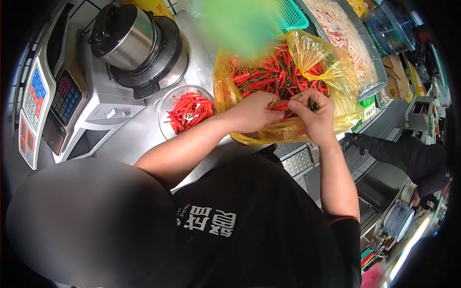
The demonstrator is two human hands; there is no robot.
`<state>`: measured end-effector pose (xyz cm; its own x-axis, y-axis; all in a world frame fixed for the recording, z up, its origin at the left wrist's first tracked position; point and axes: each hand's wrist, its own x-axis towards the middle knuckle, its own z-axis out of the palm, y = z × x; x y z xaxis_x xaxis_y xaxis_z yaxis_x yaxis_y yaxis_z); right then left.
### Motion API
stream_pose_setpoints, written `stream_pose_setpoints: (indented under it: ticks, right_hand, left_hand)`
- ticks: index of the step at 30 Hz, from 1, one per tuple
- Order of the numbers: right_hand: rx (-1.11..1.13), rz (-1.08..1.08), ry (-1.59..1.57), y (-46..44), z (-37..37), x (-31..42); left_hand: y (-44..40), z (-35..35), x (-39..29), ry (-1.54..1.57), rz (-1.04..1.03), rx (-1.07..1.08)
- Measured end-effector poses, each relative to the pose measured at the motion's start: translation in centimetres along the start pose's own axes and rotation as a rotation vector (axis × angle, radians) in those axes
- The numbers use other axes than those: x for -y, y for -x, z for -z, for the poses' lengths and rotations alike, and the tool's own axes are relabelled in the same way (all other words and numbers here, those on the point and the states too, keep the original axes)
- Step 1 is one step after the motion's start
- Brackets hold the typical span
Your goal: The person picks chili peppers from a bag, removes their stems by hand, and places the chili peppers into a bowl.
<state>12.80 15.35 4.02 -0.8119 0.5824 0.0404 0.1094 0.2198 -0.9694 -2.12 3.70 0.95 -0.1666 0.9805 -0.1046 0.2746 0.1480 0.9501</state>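
A yellow plastic bag (223, 86) full of red chilies with green stems lies open on the metal counter. Over its near side, my left hand (254, 113) is closed on a red chili (282, 104). My right hand (314, 115) pinches the stem end of that same chili, thumb and forefinger together, and its other fingers are curled near some green stems. Left of the bag, a round metal strainer (162, 122) holds several red chilies (189, 113), with no green stems that I can make out.
Metal pots (139, 48) and weighing scales (62, 96) stand at the left. Beyond the bag are a green basket (290, 14) and a tray of pale shredded food (343, 43). Another person's dark-clothed legs (398, 153) show at the right, near stacked plates (398, 221).
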Motion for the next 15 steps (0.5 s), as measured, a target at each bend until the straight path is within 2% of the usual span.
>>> stream_pose_setpoints:
  ticks: [2, 5, 7, 8, 10, 11, 13, 14, 15]
  right_hand:
    - [-0.044, -0.033, -0.056, 0.2, -0.2, 0.1]
    - [0.08, -0.122, 0.043, 0.3, -0.4, 0.1]
    - [0.058, 0.097, 0.421, 0.3, -0.6, 0.4]
    - [0.059, 0.096, 0.424, 0.4, -0.8, 0.1]
    - [-0.042, 0.393, 0.617, 0.6, -1.2, -0.7]
    - [-0.042, 0.392, 0.618, 0.8, -1.4, -0.8]
    - [-0.24, 0.022, 0.136, 1.3, -1.8, -0.7]
    - [-0.238, 0.022, 0.137, 1.4, -1.8, -0.5]
    - [-0.2, -0.102, -0.165, 1.4, -1.8, -0.1]
  left_hand:
    - [0.3, 0.4, -0.7, 0.083, 0.109, 0.09]
    - [0.2, 0.5, -1.4, 0.03, 0.072, 0.157]
    - [-0.1, 0.2, -1.0, 0.017, 0.102, 0.132]
    - [-0.2, 0.0, -0.9, 0.002, 0.132, 0.109]
    - [0.0, -0.3, -1.1, 0.081, 0.178, 0.075]
    - [0.1, -0.4, -1.2, 0.158, 0.224, 0.037]
    - [0.0, -0.8, -0.2, 0.177, 0.2, -0.039]
    - [0.0, -0.9, 0.3, 0.194, 0.176, -0.115]
    - [0.0, -1.0, 0.6, 0.196, 0.176, -0.117]
